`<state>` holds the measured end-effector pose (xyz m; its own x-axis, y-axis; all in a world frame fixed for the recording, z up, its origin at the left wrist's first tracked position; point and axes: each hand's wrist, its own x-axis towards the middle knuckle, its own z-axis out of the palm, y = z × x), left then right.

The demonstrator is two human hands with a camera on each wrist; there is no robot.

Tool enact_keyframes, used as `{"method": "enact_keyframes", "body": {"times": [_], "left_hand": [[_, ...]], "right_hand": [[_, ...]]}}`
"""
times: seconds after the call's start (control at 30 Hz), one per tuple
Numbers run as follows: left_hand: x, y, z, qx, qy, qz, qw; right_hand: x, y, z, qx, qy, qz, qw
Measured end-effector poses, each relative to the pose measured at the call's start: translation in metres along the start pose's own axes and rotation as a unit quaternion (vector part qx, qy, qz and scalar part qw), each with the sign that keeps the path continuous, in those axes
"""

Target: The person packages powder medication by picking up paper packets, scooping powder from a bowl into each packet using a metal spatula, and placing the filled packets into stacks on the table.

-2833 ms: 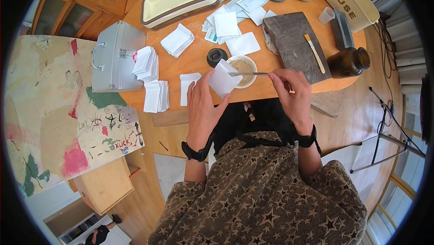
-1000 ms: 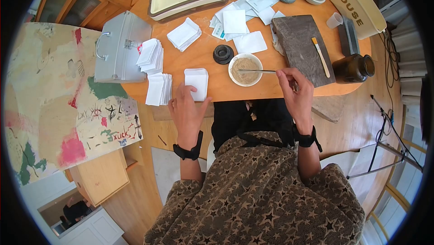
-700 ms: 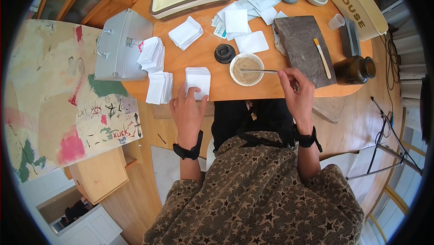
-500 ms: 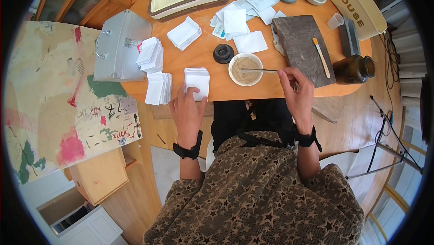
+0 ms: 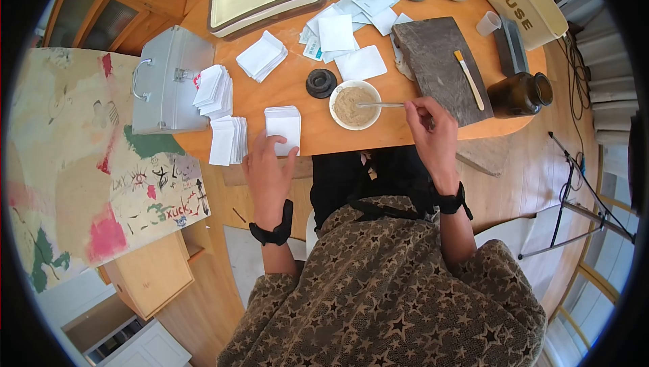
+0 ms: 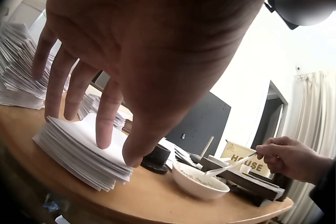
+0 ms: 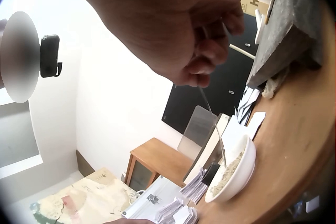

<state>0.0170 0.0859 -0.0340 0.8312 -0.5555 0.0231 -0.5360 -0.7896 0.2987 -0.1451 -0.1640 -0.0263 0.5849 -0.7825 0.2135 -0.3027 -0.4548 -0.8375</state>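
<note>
My left hand (image 5: 267, 167) rests at a stack of small white paper packets (image 5: 283, 121) near the table's front edge. Its fingers spread loosely over the stack in the left wrist view, with the index fingertip (image 6: 104, 137) on the top packet and the thumb at the near side edge. My right hand (image 5: 434, 131) pinches the handle of a thin metal spoon (image 5: 384, 104) between thumb and fingers. The spoon's far end sits in beige powder (image 5: 350, 104) inside a white bowl (image 7: 247, 161); its tip is hidden in the powder.
Left of the stack stand more packet piles (image 5: 228, 140) and a silver case (image 5: 165, 83). A black round lid (image 5: 321, 83) lies beside the bowl. To the right are a dark slab (image 5: 433, 62) with a brush (image 5: 470, 81) and a brown jar (image 5: 514, 95).
Earlier, my left hand held a white paper packet beside the bowl, with the spoon reaching into it. That hand has moved left to the stack, and the spoon now rests in the powder.
</note>
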Motion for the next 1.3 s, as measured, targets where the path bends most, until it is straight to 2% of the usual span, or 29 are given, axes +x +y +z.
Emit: {"method": "enact_keyframes", "body": {"times": [0.23,0.4,0.6,1.23,1.3], "left_hand": [[0.003,-0.001,-0.006,-0.012,0.027,0.008,1.000],[0.005,0.005,-0.015,-0.039,0.061,0.044,0.996],[0.007,0.008,-0.018,-0.061,0.069,0.042,0.995],[0.015,0.018,-0.027,-0.099,0.029,-0.003,0.995],[0.022,0.017,-0.028,-0.085,0.041,0.026,0.995]], "right_hand": [[0.002,0.004,0.002,-0.016,-0.012,-0.006,1.000],[0.002,0.005,0.004,-0.018,-0.011,-0.006,1.000],[0.003,0.002,0.006,-0.014,-0.018,-0.005,1.000],[0.002,0.006,0.006,-0.010,-0.001,-0.007,1.000],[0.002,0.007,0.006,-0.009,-0.002,-0.007,1.000]]}}
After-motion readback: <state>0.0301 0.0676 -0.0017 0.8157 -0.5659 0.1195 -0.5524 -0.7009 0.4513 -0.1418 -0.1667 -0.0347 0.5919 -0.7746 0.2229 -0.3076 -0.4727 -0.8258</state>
